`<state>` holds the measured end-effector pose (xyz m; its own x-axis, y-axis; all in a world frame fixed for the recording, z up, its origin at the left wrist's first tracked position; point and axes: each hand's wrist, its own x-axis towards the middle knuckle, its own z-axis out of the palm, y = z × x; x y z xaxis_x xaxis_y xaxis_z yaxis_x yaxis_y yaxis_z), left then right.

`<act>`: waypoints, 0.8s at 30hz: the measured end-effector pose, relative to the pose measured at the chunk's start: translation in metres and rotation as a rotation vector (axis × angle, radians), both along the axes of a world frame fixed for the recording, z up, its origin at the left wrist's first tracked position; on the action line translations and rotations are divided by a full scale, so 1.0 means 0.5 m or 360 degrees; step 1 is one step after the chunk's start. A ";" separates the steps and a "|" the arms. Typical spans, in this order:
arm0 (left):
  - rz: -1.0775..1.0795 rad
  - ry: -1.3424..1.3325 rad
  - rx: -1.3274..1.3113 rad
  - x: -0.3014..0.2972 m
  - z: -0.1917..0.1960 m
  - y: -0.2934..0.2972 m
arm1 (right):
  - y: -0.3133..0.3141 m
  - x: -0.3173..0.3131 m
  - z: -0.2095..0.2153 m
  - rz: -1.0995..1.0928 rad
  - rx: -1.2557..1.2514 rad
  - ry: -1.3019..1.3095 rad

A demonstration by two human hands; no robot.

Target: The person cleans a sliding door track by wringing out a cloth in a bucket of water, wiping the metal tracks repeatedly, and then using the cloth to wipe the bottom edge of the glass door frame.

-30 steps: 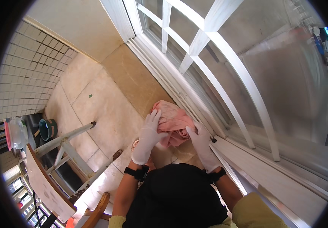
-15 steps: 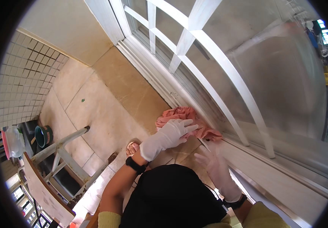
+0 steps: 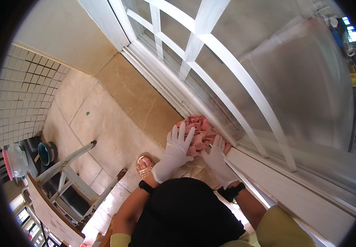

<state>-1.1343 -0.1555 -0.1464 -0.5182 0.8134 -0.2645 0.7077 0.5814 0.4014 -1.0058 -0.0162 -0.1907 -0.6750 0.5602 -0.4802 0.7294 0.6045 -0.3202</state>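
A crumpled pink cloth (image 3: pixel 200 131) lies bunched on the sill, up against the bottom of the white sliding door frame (image 3: pixel 244 145). Against the cloth's left side rests my left hand (image 3: pixel 178 146), in a white glove, its fingers spread and stretched out. My right hand (image 3: pixel 216 158), gloved too, touches the cloth's near right part with fingers extended. Neither hand wraps round the cloth. The undersides of both hands are hidden.
Glass panes with white bars (image 3: pixel 237 74) rise close on my right. Metal door tracks (image 3: pixel 157 84) run away from the cloth. At left stand a rusty-legged chair (image 3: pixel 77 181) and a dark green pot (image 3: pixel 47 153). My sandalled foot (image 3: pixel 144 164) is beside my left wrist.
My right hand has moved up and left onto the cloth. My left hand has shifted left and turned, its fingers now spread. The cloth is bunched more tightly.
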 end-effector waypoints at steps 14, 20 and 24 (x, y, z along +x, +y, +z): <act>-0.0045 0.0255 0.0544 -0.002 -0.065 -0.016 | 0.028 -0.061 0.011 0.0380 0.0535 -0.0558; -0.0102 0.0311 0.0745 -0.041 -0.119 0.005 | 0.006 -0.097 -0.046 -0.0178 0.0350 0.0190; 0.0268 0.0178 0.0890 -0.124 -0.091 -0.020 | -0.020 -0.217 -0.074 -0.0203 0.0254 0.0782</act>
<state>-1.1960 -0.1655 -0.1919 -0.6521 0.7177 0.2442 0.6799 0.4112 0.6071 -1.1142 -0.0262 -0.2277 -0.7205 0.6930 -0.0265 0.5877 0.5898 -0.5538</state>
